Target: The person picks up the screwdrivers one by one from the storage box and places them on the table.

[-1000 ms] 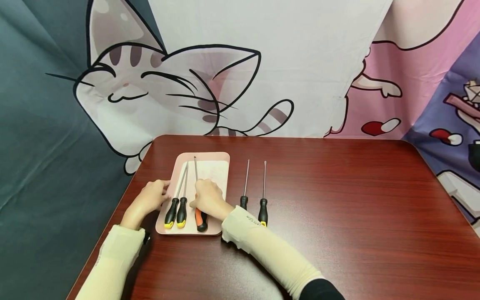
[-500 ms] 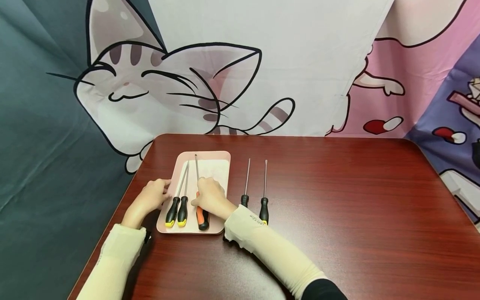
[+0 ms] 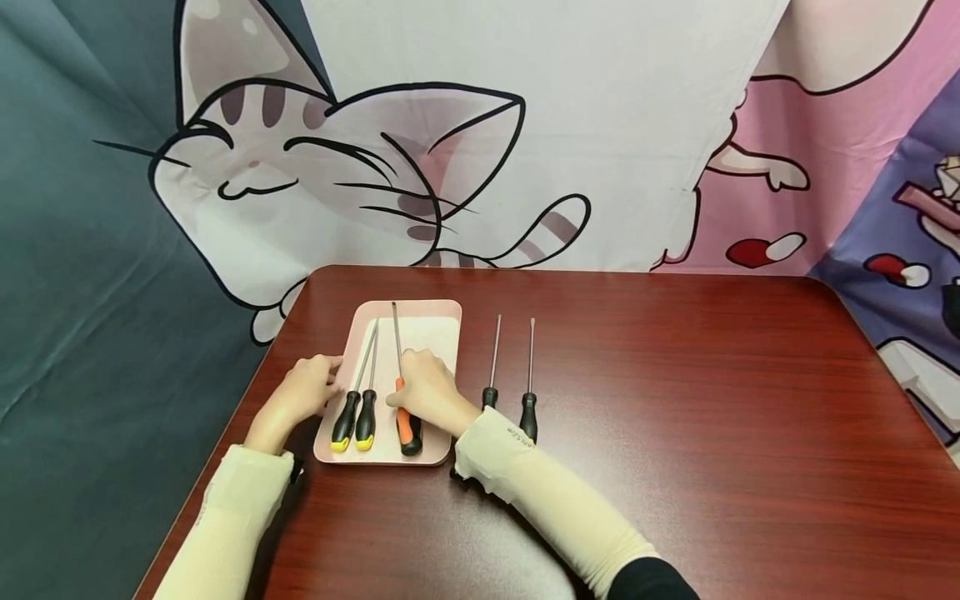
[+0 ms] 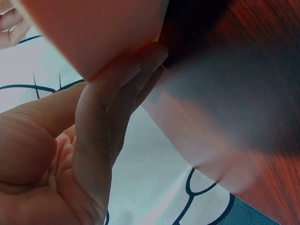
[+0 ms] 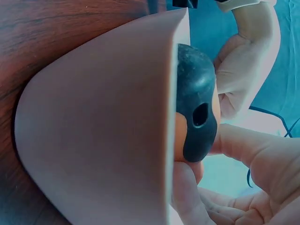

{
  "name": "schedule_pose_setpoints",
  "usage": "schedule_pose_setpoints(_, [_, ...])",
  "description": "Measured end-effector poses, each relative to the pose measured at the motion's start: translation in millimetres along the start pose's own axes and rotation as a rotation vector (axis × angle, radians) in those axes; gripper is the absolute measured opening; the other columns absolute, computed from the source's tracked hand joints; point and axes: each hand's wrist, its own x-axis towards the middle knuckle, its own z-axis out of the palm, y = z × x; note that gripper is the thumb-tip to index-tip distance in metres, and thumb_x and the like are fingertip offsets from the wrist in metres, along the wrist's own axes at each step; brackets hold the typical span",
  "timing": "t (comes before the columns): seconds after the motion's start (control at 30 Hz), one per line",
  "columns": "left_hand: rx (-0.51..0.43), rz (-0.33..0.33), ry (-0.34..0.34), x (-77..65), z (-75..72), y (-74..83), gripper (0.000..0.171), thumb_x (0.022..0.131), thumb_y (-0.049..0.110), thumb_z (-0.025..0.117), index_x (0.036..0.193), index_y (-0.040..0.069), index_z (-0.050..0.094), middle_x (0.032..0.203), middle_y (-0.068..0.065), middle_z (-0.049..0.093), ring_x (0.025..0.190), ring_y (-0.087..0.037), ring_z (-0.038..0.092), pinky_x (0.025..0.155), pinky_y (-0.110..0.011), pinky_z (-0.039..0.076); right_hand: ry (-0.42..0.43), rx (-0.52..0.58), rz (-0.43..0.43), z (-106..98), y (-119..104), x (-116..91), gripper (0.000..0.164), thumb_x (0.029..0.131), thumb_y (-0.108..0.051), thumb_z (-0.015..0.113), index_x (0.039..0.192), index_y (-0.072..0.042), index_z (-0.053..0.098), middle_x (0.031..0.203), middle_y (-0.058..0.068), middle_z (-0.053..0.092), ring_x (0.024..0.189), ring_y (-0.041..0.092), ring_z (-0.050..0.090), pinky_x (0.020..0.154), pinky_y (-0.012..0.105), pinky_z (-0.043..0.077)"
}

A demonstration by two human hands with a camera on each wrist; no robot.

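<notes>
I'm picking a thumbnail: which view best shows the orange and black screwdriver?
The head view: the screwdriver shows shaft and handle, partly hidden by the right hand. The right wrist shows only its handle; left wrist, nothing.

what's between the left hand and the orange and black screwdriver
Two yellow-ended black screwdrivers, lying side by side in the tray; the head view shows them.

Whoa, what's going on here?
Someone's right hand holds an orange screwdriver over a pink tray; whether it rests there is hard to tell. Their left hand touches the tray's left edge. Two yellow-ended screwdrivers lie inside, left of the orange one. Two more screwdrivers lie on the table, right of the tray.
</notes>
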Motion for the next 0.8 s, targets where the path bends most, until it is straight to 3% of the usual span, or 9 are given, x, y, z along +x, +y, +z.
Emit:
schedule_pose_setpoints(0.5, [0.014, 0.008, -0.004, 2.5, 0.0, 1.1, 0.054, 0.094, -0.006, 0.062, 0.142, -0.017, 0.041, 0.112, -0.034, 0.064, 0.089, -0.036, 0.07, 0.056, -0.034, 0.059, 0.015, 0.036, 0.018, -8.2, 8.7, -4.1, 0.035, 0.079, -0.026, 0.085, 0.078, -0.01, 0.053, 0.068, -0.001, 0.049, 0.057, 0.015, 0.049, 0.046, 0.028, 0.04])
schedule_pose_setpoints(0.8, [0.016, 0.007, -0.003, 0.6, 0.8, 0.3, 0.053, 0.095, -0.004, 0.062, 0.142, -0.017, 0.041, 0.114, -0.035, 0.063, 0.095, -0.041, 0.068, 0.056, -0.034, 0.059, 0.021, 0.063, 0.003, -13.1, 20.8, -4.2, 0.034, 0.079, -0.023, 0.084, 0.076, -0.009, 0.053, 0.064, 0.0, 0.051, 0.054, 0.015, 0.049, 0.045, 0.026, 0.039])
